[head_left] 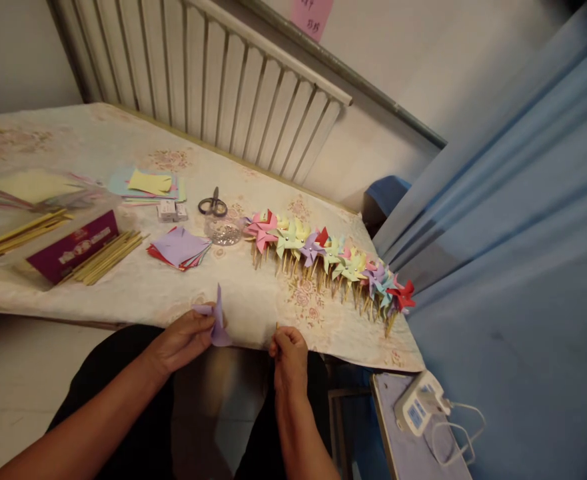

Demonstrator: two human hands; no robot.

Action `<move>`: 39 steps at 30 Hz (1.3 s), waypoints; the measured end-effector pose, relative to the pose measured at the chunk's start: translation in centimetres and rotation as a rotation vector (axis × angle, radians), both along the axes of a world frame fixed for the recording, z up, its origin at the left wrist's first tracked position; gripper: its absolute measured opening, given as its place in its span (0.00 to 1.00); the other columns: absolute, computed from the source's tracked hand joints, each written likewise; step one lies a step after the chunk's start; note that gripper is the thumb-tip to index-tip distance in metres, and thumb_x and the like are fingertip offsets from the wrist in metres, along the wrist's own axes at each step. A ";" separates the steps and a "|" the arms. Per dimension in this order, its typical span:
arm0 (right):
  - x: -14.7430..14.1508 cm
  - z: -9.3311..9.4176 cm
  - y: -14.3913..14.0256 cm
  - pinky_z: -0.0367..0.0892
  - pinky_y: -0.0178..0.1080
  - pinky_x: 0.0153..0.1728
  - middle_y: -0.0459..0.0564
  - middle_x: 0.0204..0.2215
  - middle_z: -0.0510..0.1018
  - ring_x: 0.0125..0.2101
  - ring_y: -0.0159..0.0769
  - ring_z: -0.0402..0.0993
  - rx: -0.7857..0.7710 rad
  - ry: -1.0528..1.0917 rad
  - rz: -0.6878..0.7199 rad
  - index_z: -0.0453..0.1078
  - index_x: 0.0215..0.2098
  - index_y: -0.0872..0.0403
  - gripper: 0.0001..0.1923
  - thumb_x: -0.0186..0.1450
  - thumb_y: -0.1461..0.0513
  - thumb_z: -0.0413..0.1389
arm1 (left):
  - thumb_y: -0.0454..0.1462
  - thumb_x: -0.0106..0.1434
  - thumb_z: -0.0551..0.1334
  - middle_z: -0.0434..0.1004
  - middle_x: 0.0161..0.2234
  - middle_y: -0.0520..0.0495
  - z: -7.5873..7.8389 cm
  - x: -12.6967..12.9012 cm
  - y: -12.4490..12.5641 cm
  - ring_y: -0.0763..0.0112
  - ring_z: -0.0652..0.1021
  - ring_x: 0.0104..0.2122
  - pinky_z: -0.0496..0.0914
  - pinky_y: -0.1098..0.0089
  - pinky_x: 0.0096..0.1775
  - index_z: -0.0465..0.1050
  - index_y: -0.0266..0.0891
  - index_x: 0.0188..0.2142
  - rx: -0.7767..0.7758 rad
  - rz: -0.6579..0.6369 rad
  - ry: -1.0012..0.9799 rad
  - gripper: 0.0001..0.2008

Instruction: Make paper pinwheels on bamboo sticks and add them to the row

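The left hand (186, 340) is pinching a folded lilac paper piece (216, 321) between thumb and fingers, holding it just off the near edge of the desk (138, 293), above the lap. The right hand (287, 352) is closing in a fist around a thin wooden stick (276, 327), whose tip is poking up right at that same edge. The two hands are sitting apart, with a bare strip of cloth-covered desk lying open beyond them.

Taking the scissors (212, 205) as the landmark: just below them a clear shallow dish (223, 232) is holding small glittery bits, too small to count. To the right of the scissors a row of finished paper pinwheels (330, 253) is running diagonally toward the desk's right corner, the last red one lying close to the edge; they are overlapping, well over a dozen, and an exact count cannot be told. Left and below the scissors one stack of paper squares (179, 248), lilac on top, is lying. Further left, two bundles of sticks (106, 257) are flanking one purple box (73, 252). Left of the scissors and further back, two loose piles of coloured sheets (146, 183) are resting, with a small white item (172, 211) beside the nearer one.
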State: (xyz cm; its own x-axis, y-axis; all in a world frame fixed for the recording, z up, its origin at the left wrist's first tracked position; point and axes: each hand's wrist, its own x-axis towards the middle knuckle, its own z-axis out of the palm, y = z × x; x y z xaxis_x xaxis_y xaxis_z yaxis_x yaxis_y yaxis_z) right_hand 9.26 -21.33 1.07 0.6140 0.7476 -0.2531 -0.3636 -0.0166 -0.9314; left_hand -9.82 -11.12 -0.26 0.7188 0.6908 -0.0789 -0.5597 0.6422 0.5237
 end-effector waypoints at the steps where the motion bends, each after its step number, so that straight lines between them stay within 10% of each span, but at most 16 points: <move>1: 0.2 -0.1 0.6 0.51 0.30 0.20 0.38 0.12 0.66 0.15 0.25 0.57 -0.001 0.000 -0.004 0.66 0.23 0.54 0.10 0.50 0.58 0.62 | 0.31 0.53 0.73 0.76 0.25 0.47 0.3 1.0 0.6 0.71 0.77 0.27 0.72 0.71 0.33 0.76 0.33 0.29 0.022 -0.008 0.002 0.08; 16: 2.3 -2.2 5.0 0.51 0.29 0.19 0.38 0.12 0.67 0.15 0.24 0.57 -0.054 0.016 -0.025 0.66 0.24 0.54 0.13 0.50 0.57 0.64 | 0.36 0.48 0.77 0.79 0.27 0.48 0.9 10.3 10.4 0.73 0.77 0.27 0.74 0.70 0.36 0.77 0.32 0.31 0.128 -0.106 -0.006 0.14; 39: 3.4 4.9 15.7 0.57 0.31 0.20 0.38 0.14 0.71 0.16 0.26 0.63 0.141 0.009 0.090 0.69 0.26 0.53 0.09 0.46 0.62 0.62 | 0.34 0.56 0.72 0.82 0.31 0.42 0.2 11.7 12.7 0.66 0.81 0.32 0.74 0.68 0.40 0.79 0.31 0.34 0.173 -0.032 -0.095 0.08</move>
State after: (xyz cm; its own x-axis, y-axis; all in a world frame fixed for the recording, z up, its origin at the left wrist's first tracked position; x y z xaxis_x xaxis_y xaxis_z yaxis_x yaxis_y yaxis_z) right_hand 12.61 -5.63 5.92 0.5412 0.8279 -0.1471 -0.3748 0.0809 -0.9236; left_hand 1.87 1.57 -0.05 0.7393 0.6646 0.1084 -0.5926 0.5657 0.5735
